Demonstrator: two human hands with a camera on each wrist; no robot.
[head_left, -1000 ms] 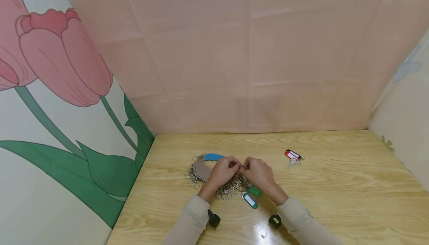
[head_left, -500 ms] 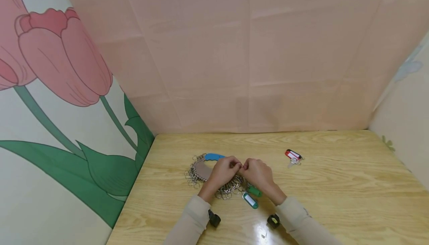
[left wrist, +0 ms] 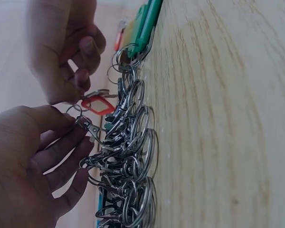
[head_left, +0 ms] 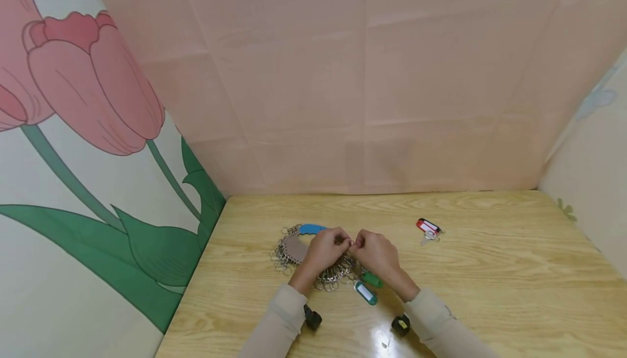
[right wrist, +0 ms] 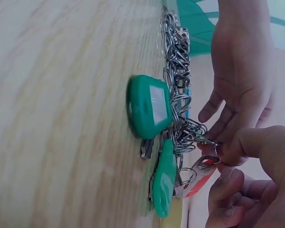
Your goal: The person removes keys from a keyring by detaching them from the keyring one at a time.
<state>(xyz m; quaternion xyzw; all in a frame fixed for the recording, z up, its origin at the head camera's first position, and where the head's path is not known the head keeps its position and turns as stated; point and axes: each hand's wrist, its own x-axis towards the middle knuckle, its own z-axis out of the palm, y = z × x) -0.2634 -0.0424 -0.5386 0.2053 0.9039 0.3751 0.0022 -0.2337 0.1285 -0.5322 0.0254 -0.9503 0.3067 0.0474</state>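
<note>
As I look down from the head view, I have the left hand (head_left: 326, 249) and the right hand (head_left: 378, 252) nearly tip to tip over the right part of a curved row of clips (head_left: 330, 277). My left wrist view shows the left thumb and forefinger pinching a small ring (left wrist: 75, 109) at the end of one clip (left wrist: 89, 127), the other fingers loosely stretched. On the right hand I see thumb and forefinger pinching a ring too, though I cannot tell whether it is the same one. Just under the fingertips are a red tag (left wrist: 98, 105) and a key (left wrist: 102, 93), held off the table (head_left: 490, 271).

Nearest me, a teal tag (head_left: 365, 292) with a white label lies beside the row, and a green tag (head_left: 371, 279) is just beyond it. My right wrist view also catches a yellow piece (right wrist: 172, 218), too cut off to name. Inside the row's curve I see a brown strip (head_left: 295, 249) and, at the back, a blue strip (head_left: 311, 229) that passes behind the left hand. Well apart to the right, a second red tag (head_left: 420, 224), a black tag (head_left: 433, 224) and a second key (head_left: 429, 235) lie together.
</note>
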